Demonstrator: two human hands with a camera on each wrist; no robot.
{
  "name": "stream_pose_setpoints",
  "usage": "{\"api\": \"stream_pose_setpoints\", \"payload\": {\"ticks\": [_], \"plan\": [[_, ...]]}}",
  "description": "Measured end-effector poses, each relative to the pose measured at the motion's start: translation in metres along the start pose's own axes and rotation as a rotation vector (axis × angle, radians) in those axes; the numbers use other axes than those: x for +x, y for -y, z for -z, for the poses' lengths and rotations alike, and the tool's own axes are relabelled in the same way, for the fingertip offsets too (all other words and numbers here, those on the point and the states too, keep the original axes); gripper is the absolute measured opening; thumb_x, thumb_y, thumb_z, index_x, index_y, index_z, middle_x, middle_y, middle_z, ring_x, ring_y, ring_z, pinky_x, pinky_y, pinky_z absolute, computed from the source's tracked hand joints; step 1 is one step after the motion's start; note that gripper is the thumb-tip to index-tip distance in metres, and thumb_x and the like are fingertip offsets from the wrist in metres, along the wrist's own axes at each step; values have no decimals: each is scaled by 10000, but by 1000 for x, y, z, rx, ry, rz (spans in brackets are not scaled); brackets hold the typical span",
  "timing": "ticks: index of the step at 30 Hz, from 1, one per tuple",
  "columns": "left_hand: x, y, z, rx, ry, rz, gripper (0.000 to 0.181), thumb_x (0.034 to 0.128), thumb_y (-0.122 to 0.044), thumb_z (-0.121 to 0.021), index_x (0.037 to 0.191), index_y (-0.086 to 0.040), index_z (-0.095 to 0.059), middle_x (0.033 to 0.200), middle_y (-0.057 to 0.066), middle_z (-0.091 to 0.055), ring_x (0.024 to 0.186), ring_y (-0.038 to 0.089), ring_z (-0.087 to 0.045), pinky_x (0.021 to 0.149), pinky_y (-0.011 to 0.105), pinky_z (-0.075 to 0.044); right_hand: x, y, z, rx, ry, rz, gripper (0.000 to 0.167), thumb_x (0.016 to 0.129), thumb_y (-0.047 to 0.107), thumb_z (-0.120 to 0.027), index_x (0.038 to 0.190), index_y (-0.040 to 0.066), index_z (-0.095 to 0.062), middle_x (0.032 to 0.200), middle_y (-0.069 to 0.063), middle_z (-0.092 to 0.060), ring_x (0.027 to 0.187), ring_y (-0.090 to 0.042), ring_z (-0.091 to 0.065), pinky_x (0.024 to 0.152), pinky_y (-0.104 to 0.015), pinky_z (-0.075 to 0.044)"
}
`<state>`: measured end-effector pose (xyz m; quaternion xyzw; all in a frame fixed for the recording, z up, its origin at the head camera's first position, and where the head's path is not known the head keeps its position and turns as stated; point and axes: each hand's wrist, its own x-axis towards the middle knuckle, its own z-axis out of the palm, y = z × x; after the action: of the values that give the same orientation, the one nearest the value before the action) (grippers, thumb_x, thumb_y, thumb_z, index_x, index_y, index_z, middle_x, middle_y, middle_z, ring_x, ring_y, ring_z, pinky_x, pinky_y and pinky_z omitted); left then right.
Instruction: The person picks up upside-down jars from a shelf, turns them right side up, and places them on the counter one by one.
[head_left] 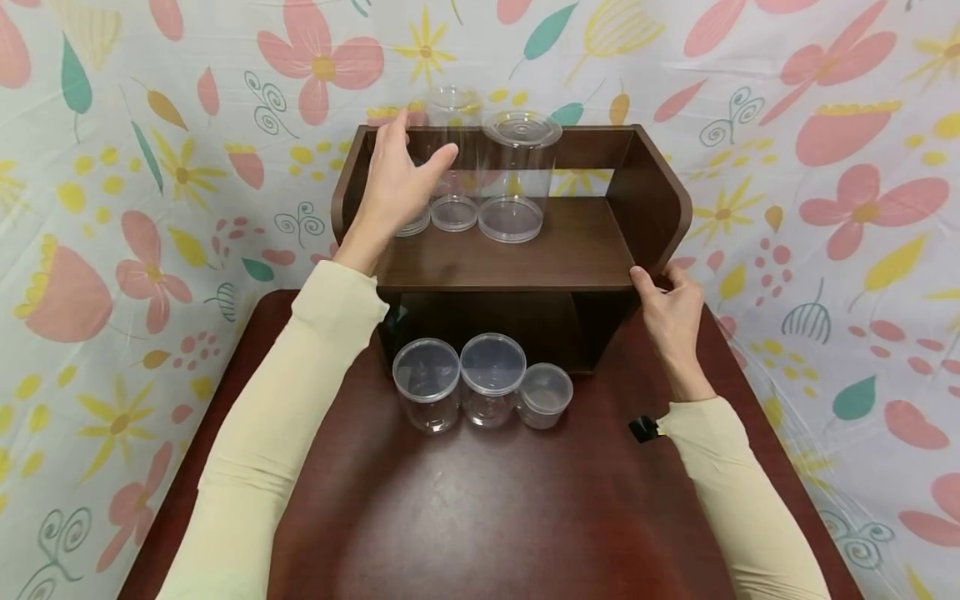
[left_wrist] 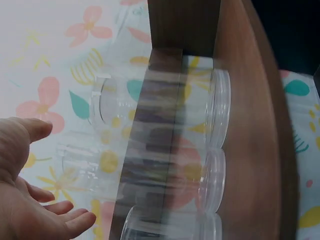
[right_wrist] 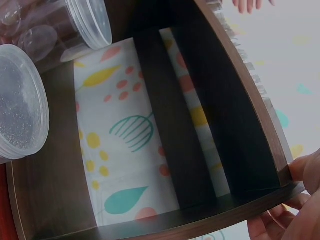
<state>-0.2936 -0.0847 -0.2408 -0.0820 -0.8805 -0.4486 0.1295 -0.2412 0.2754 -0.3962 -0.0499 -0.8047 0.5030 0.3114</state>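
Note:
My left hand (head_left: 405, 175) is raised over the upper deck of a dark brown wooden shelf (head_left: 510, 265), thumb and fingers spread, holding nothing. Beside it stand a tall narrow clear jar (head_left: 454, 187) and a wider clear jar (head_left: 517, 179). A third jar (head_left: 415, 225) is mostly hidden behind the hand. The left wrist view shows a gap between the hand (left_wrist: 35, 185) and the narrow jar (left_wrist: 212, 180). At the shelf's right side, my right hand (head_left: 672, 321) grips the panel, thumb in front and fingers round the outside.
Before the lower compartment, two lidded clear jars (head_left: 427, 375) (head_left: 492, 371) and a smaller lidded tub (head_left: 545, 396) stand in a row on the reddish-brown table (head_left: 480, 517). A flower-patterned curtain (head_left: 825, 208) surrounds the table. A small black piece (head_left: 642, 429) shows by the right cuff.

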Motion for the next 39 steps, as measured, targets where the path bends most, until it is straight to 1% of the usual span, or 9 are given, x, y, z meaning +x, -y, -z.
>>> {"api": "stream_pose_setpoints", "payload": {"ticks": [5,8,12,15,18,23,26,33,39], "plan": [[17,-6,-1,-26,5,29,954,980,-588,-589,1669,-142,-103,1669,49,-237,1516,102,-236,1204,261,-222,0,1,0,3,-9,-1,268,942,193,-755,961,-69,-707,832,71,-667,735,30,-611,686,-137,-475],[25,-9,-1,-37,13,29,966,975,-606,-582,1670,-157,-84,1670,30,-235,1503,100,-259,1195,261,-243,0,1,0,5,-6,7,284,940,194,-758,957,-85,-706,819,87,-657,735,25,-612,687,-138,-477],[35,-11,-1,-54,10,7,980,972,-598,-593,1669,-137,-81,1597,66,-307,1312,128,-401,1087,226,-322,-1,1,0,5,-3,20,292,939,189,-757,947,-97,-703,794,128,-629,728,11,-604,684,-144,-471],[41,-11,-1,-57,15,15,1002,961,-608,-604,1670,-141,-72,1601,56,-294,1241,140,-397,1057,224,-335,-1,1,-1,0,-5,25,279,938,182,-755,930,-90,-698,776,155,-615,716,1,-589,679,-157,-459],[47,-10,-2,-60,34,37,1026,945,-624,-618,1672,-172,-53,1673,10,-214,1347,124,-366,1125,223,-310,-1,0,-1,-1,-7,26,270,938,177,-752,921,-86,-692,764,172,-606,710,-4,-579,679,-165,-452],[54,-8,-4,-84,75,72,1069,926,-635,-637,1671,-191,-12,1700,-25,-165,1503,66,-229,1189,224,-230,-1,0,0,3,-4,21,276,942,186,-750,923,-83,-691,770,173,-611,718,6,-592,685,-162,-459],[57,-8,-5,-91,95,84,1083,922,-642,-640,1670,-193,2,1707,-39,-144,1520,56,-200,1197,229,-218,-1,1,0,9,0,14,283,943,190,-751,937,-87,-694,783,164,-617,729,12,-602,696,-156,-465],[63,-7,-6,-101,119,88,1087,918,-635,-651,1672,-202,1,1709,-44,-154,1503,75,-269,1170,241,-285,-1,2,1,15,7,2,295,941,209,-756,977,-80,-709,794,162,-627,735,20,-607,701,-150,-460],[65,-3,-8,-133,125,91,1040,932,-625,-644,1673,-242,-22,1711,-77,-131,1512,65,-242,1190,264,-266,-1,1,1,20,6,8,301,939,207,-756,961,-89,-704,778,160,-623,713,6,-600,678,-164,-460]]}}
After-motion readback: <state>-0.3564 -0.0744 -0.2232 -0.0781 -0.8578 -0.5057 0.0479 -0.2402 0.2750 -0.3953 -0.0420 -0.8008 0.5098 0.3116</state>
